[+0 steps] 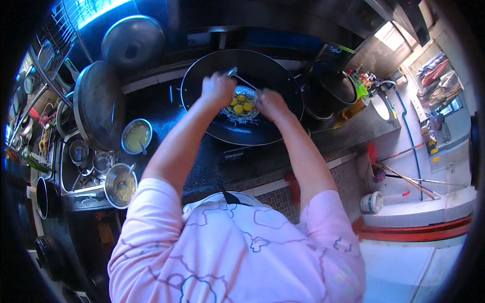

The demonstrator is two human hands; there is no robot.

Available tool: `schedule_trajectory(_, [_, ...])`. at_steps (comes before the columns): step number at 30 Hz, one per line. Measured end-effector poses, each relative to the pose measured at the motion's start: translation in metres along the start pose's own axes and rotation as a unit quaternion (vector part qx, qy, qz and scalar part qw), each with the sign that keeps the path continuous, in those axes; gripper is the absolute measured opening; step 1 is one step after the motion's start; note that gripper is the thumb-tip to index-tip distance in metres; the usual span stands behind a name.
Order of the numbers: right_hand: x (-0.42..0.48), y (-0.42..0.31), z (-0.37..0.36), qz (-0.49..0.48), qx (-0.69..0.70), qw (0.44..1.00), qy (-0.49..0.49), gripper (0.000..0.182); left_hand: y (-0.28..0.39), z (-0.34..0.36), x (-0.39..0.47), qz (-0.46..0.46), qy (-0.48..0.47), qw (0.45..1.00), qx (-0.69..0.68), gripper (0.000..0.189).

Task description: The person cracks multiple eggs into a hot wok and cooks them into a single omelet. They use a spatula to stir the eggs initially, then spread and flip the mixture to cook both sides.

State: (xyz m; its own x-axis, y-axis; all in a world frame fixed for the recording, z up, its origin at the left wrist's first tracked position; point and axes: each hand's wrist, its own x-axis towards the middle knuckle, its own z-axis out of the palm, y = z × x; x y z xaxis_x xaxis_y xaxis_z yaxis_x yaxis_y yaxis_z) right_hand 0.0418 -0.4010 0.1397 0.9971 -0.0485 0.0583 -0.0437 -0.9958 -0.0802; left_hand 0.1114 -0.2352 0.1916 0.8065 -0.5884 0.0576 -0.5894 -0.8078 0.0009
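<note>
A large dark wok (204,72) stands on the black stovetop (170,128) before me. In its middle lie several raw egg yolks (240,105) in clear and whitish liquid; I cannot tell whether a clear bowl holds them. My left hand (219,90) is curled over the wok, left of the yolks, by the wider end of a metal utensil (244,80). Its fingers hide what they may grip. From there the utensil's thin rod runs across to my right hand (272,104), whose fingers are closed around that end, just right of the yolks.
Left of the wok are a metal bowl of yellowish liquid (137,137), a metal bowl with a spoon (121,186), a sink (70,181) with glass bowls and a large leaning lid (96,106). To the right stand a lidded dark pot (333,89) and an oil bottle (348,113).
</note>
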Motion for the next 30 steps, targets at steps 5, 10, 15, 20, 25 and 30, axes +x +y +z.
schedule_trajectory(5, [-0.009, -0.008, -0.026, -0.087, 0.189, 0.965, 0.157, 0.025, -0.002, -0.005, -0.001, -0.017, 0.076, 0.997, -0.026, 0.03])
schedule_trajectory(10, [-0.007, 0.002, -0.006, -0.013, 0.007, 1.0, -0.006, 0.022, 0.012, 0.014, -0.004, -0.014, 0.0, 1.0, -0.012, 0.035])
schedule_trajectory(15, [0.001, 0.005, -0.003, -0.075, 0.027, 0.996, -0.047, 0.027, 0.005, 0.027, 0.003, -0.077, -0.042, 0.996, -0.009, 0.025])
schedule_trajectory(20, [-0.004, 0.006, -0.016, -0.086, 0.074, 0.99, 0.079, 0.029, 0.004, 0.015, -0.012, -0.053, 0.072, 0.996, -0.004, 0.033])
schedule_trajectory(25, [0.007, 0.004, 0.01, -0.064, -0.042, 0.987, -0.141, 0.025, 0.005, 0.053, 0.001, -0.02, -0.138, 0.99, 0.0, 0.024])
schedule_trajectory(30, [-0.014, 0.001, -0.023, -0.047, 0.11, 0.988, 0.101, 0.023, 0.004, 0.008, -0.017, 0.007, 0.127, 0.991, -0.039, 0.027])
